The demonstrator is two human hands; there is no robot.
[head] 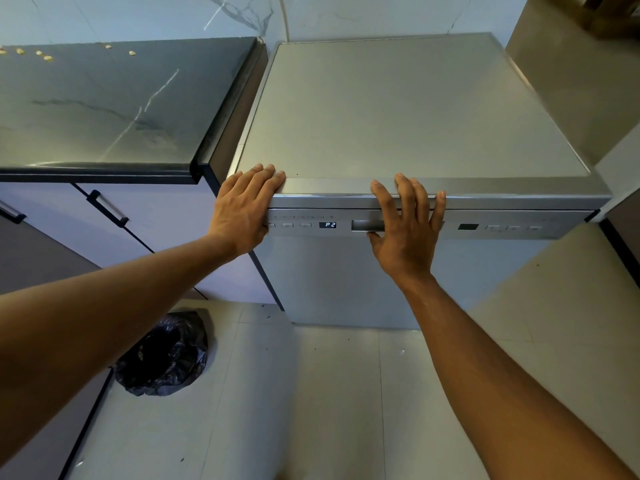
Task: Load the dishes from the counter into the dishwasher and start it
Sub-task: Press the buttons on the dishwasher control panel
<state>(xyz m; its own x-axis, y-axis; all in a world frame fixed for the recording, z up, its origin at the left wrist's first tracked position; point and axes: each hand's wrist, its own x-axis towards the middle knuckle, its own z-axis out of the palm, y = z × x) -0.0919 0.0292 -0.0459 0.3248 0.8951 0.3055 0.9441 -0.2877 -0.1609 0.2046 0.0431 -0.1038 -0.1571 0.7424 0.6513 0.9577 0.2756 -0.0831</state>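
A silver freestanding dishwasher [398, 109] stands in front of me with its door closed. Its control strip shows a lit display [327, 225] reading P2, beside small buttons [287, 225]. My left hand [244, 211] lies flat over the dishwasher's top front left corner, fingers on the lid, thumb side near the leftmost buttons. My right hand [407, 230] presses flat against the door's recessed handle [367, 225], fingers spread and reaching over the top edge. Neither hand holds anything. No dishes are in view.
A dark marble counter [104, 105] adjoins the dishwasher on the left, with small yellowish bits [45, 57] at its back. Pale cabinet doors with dark handles [107, 209] sit under it. A black rubbish bag [166, 355] lies on the tiled floor.
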